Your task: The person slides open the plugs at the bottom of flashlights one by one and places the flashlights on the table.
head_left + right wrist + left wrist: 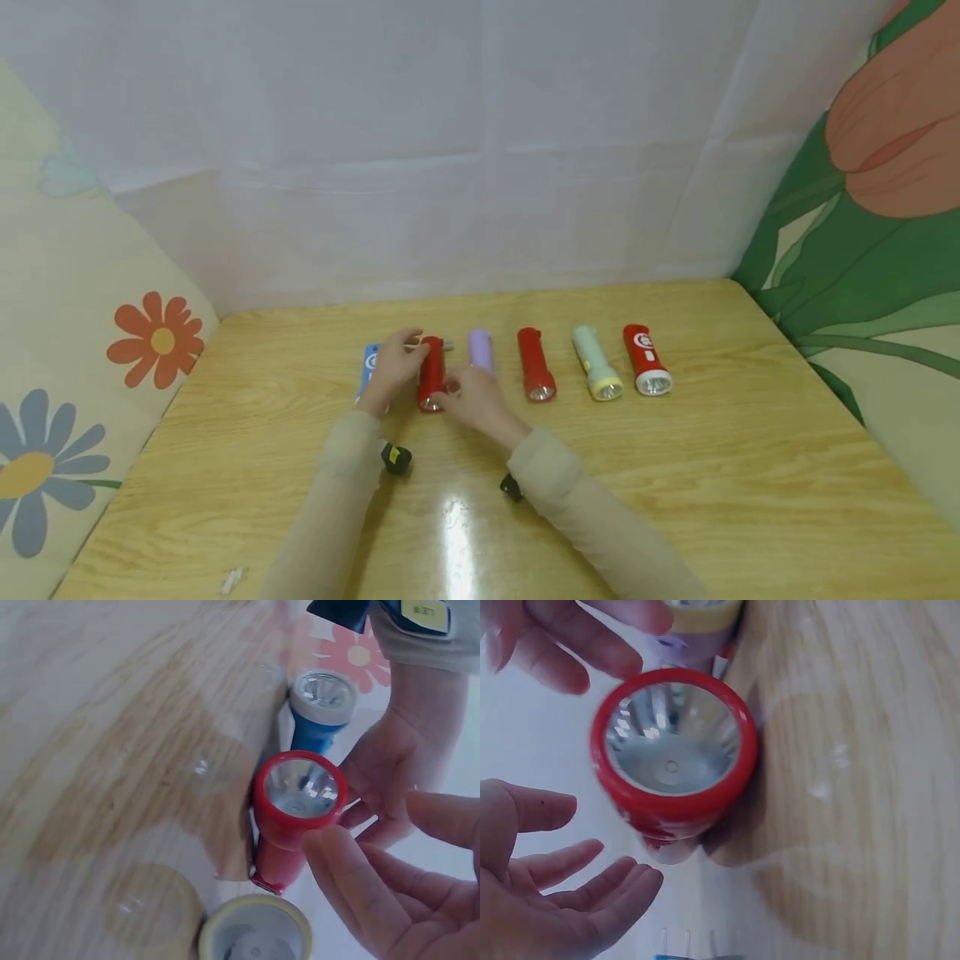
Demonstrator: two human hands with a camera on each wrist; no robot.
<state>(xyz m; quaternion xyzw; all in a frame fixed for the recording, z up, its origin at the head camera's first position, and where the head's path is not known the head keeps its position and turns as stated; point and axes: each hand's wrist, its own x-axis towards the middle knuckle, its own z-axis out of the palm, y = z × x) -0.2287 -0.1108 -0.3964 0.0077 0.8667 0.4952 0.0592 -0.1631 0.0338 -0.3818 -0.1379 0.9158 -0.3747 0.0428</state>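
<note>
A red flashlight [432, 367] lies on the wooden table, its silver reflector towards the person. On its left side is my left hand [397, 367], fingers spread and loosely bent; the left wrist view shows a gap between them and the red head [675, 750]. From the other side my right hand [480, 398] reaches to the lamp end, its fingers extended and the fingertips at or very near the red rim [300, 791]. Neither hand grips it. Partly behind the left hand lies a blue flashlight [371, 360] with a white rim [324, 697]. A purple flashlight [480, 346] is partly hidden by the right hand.
Further right in the row lie another red flashlight [534, 362], a mint one with a yellow head [592, 358], and a red one with a white rim [645, 358]. A small white scrap [232, 580] is near the front left. A pale cloth [480, 208] hangs behind the table.
</note>
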